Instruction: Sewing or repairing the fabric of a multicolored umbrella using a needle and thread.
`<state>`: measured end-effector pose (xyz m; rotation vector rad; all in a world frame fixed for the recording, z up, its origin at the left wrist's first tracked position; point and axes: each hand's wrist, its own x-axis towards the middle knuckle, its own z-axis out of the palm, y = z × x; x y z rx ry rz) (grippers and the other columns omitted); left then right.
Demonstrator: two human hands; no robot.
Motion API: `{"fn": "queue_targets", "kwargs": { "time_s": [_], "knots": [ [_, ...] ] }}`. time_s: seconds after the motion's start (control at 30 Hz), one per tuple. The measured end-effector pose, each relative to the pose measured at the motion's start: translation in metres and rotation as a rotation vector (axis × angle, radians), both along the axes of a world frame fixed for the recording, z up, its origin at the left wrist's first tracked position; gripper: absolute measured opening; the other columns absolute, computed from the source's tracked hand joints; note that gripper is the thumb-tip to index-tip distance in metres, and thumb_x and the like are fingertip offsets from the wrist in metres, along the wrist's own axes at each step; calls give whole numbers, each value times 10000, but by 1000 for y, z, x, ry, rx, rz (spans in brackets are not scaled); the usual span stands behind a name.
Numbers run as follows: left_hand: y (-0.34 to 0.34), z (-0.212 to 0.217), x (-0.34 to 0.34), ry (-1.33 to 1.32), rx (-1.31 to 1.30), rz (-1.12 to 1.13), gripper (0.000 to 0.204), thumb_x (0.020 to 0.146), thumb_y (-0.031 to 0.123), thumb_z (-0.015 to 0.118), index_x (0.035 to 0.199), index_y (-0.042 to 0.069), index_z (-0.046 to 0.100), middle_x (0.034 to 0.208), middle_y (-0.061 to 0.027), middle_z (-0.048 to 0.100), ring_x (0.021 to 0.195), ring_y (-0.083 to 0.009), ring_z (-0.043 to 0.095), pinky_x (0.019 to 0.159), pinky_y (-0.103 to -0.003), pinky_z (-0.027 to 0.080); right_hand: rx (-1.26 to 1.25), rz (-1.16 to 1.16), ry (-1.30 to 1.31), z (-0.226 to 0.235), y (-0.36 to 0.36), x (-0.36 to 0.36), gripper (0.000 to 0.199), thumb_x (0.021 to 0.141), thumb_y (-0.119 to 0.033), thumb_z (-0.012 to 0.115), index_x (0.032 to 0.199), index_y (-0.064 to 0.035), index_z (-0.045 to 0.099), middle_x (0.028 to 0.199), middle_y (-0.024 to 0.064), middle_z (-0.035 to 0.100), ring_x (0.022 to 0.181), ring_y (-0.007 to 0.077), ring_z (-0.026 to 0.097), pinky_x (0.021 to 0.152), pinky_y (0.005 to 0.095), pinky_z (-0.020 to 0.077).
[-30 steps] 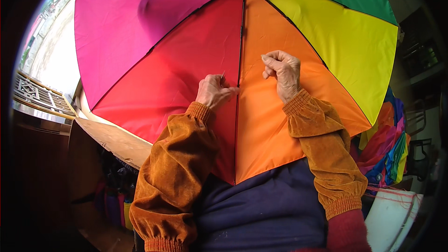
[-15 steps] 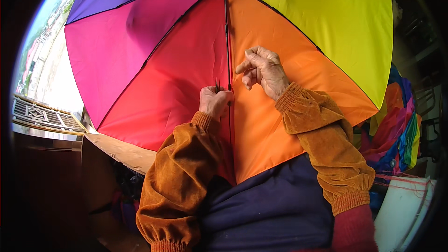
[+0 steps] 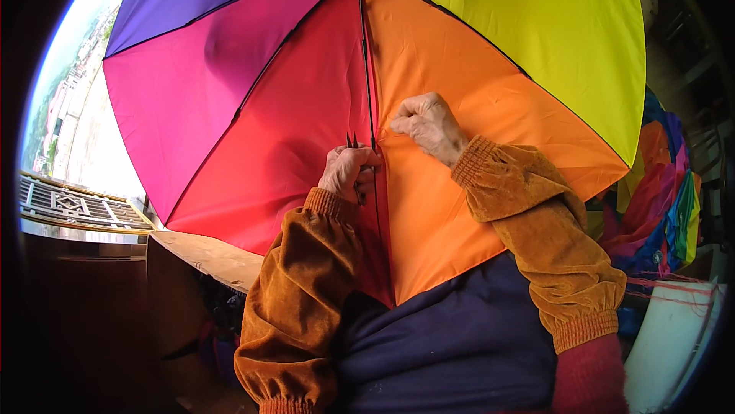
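I see an open rainbow umbrella (image 3: 459,108) filling most of the view, its inside facing me, with panels running from purple at far left through magenta, red, orange and yellow to green at far right. My left hand (image 3: 348,173) is closed into a fist on the dark rib (image 3: 367,69) where the red and orange panels meet; two thin dark metal tips (image 3: 351,140) stick up out of the fist, so it grips a small tool, though I cannot tell which kind. My right hand (image 3: 427,124) sits just right of that rib on the orange panel, fingers curled shut and pinched together at the seam; whatever it pinches is too fine to make out. Both arms wear brown velvet sleeves (image 3: 298,299). More coloured fabric (image 3: 658,199) is heaped at the right, and a wooden board (image 3: 207,253) lies at the near left
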<state>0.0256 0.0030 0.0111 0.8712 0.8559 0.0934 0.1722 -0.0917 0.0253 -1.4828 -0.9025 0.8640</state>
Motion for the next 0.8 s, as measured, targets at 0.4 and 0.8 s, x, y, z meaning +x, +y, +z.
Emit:
{"fn": "queue_targets", "kwargs": {
  "time_s": [0.4,0.8],
  "knots": [
    [3,-5,0,-7,10,-11,147,733,-6,530,667,105,459,612,11,439,418,-43,305,367,-197,230,-161,-71,-712,-13,8,-15,52,676,4,564,630,-16,549,593,103,550,567,219,577,540,324,469],
    [-4,0,4,-47,42,25,156,734,-8,568,651,96,488,520,34,408,378,-38,316,334,-196,218,-223,197,-785,0,0,12,113,745,-34,514,666,40,543,519,138,500,467,217,509,462,325,410]
  ]
}}
